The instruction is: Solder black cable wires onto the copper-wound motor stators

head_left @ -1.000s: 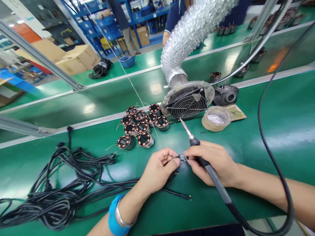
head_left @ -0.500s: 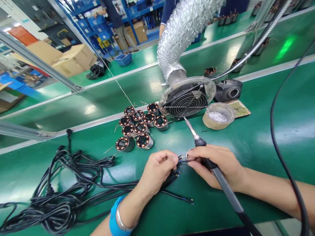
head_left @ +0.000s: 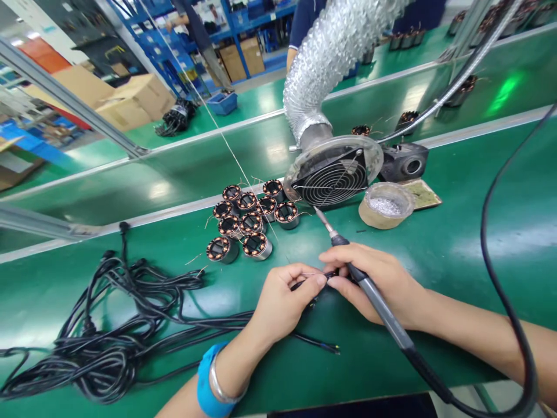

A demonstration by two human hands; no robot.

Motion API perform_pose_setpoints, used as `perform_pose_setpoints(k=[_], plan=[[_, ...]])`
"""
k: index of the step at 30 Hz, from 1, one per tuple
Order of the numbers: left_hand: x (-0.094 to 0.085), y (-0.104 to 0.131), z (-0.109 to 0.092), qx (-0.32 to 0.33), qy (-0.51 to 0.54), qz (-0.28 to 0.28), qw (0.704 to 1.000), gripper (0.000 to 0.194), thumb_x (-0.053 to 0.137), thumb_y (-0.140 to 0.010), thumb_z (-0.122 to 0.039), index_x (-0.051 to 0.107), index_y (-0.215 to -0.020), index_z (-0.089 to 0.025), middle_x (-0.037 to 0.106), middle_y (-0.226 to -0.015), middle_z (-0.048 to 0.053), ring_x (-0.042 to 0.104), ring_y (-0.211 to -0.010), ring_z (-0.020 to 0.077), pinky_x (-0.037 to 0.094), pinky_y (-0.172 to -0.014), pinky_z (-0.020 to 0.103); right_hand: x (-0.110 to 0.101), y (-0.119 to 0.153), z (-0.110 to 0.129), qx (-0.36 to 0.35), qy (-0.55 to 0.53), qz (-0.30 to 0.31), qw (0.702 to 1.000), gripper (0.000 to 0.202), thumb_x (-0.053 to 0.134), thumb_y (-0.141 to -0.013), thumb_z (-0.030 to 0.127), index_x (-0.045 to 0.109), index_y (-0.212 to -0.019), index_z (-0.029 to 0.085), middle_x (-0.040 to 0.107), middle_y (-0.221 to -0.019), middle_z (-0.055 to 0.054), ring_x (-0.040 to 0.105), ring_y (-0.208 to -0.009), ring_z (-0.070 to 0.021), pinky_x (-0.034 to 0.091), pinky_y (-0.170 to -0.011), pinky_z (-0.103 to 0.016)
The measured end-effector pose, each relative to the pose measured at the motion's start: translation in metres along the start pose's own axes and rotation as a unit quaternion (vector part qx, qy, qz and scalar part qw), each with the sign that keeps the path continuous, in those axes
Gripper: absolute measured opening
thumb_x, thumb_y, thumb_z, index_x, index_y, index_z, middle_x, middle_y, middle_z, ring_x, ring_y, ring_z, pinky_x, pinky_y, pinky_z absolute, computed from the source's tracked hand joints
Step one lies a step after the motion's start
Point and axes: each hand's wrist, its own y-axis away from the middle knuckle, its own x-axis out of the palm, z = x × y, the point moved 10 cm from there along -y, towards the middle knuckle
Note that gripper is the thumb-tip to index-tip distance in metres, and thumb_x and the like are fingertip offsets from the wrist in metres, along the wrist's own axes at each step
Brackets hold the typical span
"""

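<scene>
My left hand [head_left: 289, 296] pinches the end of a black cable, near the bench's front. Close beside it, my right hand [head_left: 378, 281] holds a soldering iron [head_left: 383, 310], its tip pointing up and left toward the fan. The right fingertips also touch the dark piece at the left fingertips; its details are hidden by the fingers. Black cables [head_left: 117, 348] run from a tangled pile at the left to under my left hand. One stripped cable end [head_left: 331, 348] lies below the hands. Several copper-wound stators [head_left: 256, 247] stand in a group beyond my left hand.
A round fan with a grille [head_left: 333, 180] hangs under a silver duct [head_left: 304, 87]. To its right are a bowl of metallic bits [head_left: 386, 206], a flat tray [head_left: 422, 194] and a black iron stand [head_left: 404, 161]. A person [head_left: 200, 40] stands behind the bench.
The right fingertips have moved left, closer to the left ones, and the iron tip has shifted left. The coloured wire ends seen between my fingers before are now mostly hidden.
</scene>
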Motion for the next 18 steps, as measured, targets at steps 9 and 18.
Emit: perform_pose_setpoints(k=[9,18], plan=[[-0.002,0.006,-0.004,0.022,-0.038,0.001,0.999,0.021,0.066,-0.081,-0.034,0.072,-0.079,-0.014,0.061,-0.060,0.000,0.049,-0.054,0.0099,0.039,-0.053,0.020,0.005,0.006,-0.016,0.095,-0.058,0.032,0.993,0.031,0.057,-0.087,0.014,0.052,-0.117,0.022,0.069,-0.087,-0.001,0.068,-0.073,-0.0118,0.055,-0.064,-0.021],[0.001,0.012,-0.013,0.037,-0.102,-0.010,0.994,0.021,0.064,-0.084,-0.032,0.074,-0.075,-0.015,0.060,-0.061,0.000,0.046,-0.056,0.0109,0.036,-0.054,0.022,0.007,0.006,-0.012,0.099,-0.056,0.046,0.992,0.031,0.055,-0.089,0.013,0.052,-0.118,0.023,0.070,-0.089,-0.001,0.069,-0.076,-0.0125,0.055,-0.066,-0.022]])
